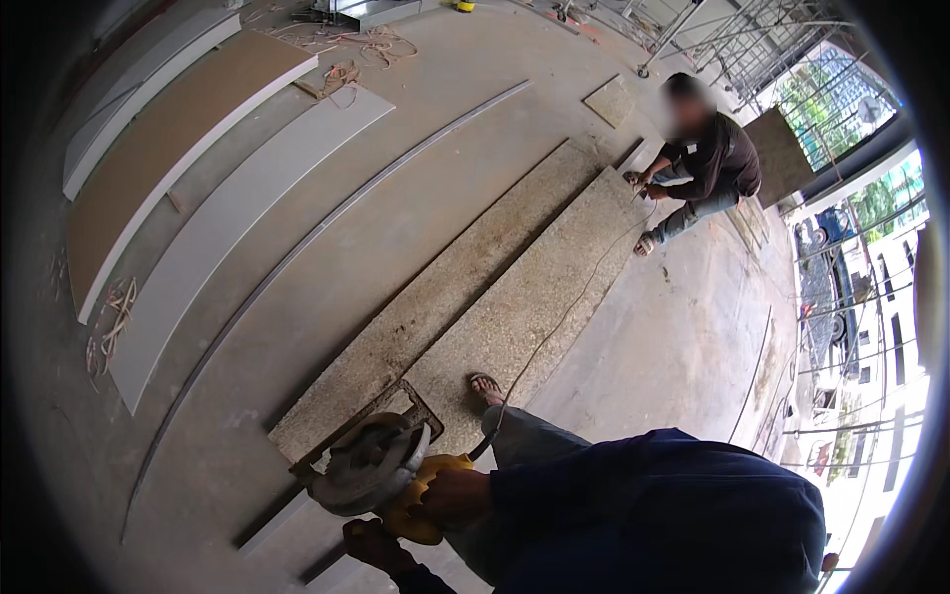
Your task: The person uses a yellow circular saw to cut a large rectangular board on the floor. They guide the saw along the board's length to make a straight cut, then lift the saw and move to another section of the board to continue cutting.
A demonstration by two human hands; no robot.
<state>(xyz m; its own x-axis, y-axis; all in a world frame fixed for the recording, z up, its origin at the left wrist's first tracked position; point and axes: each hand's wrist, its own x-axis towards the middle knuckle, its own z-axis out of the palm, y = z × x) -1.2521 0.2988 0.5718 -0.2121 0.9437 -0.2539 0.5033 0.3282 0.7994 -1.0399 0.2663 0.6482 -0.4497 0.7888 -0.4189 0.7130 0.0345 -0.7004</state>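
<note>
The right hand [460,495] wraps the yellow rear handle of a circular saw [368,477]; the left hand [374,544] curls beside it, any hold unclear. The saw, at six o'clock over two boards, looks heavy and rigid, best held by that handle, its rubbery cord [483,446] flexible. The mottled, coarse boards [524,317] look stiff, best lifted by their long edges. Smooth, pale panels [218,228] lie toward ten o'clock.

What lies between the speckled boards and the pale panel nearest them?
A long, thin strip on the floor, as the head view shows.
</note>
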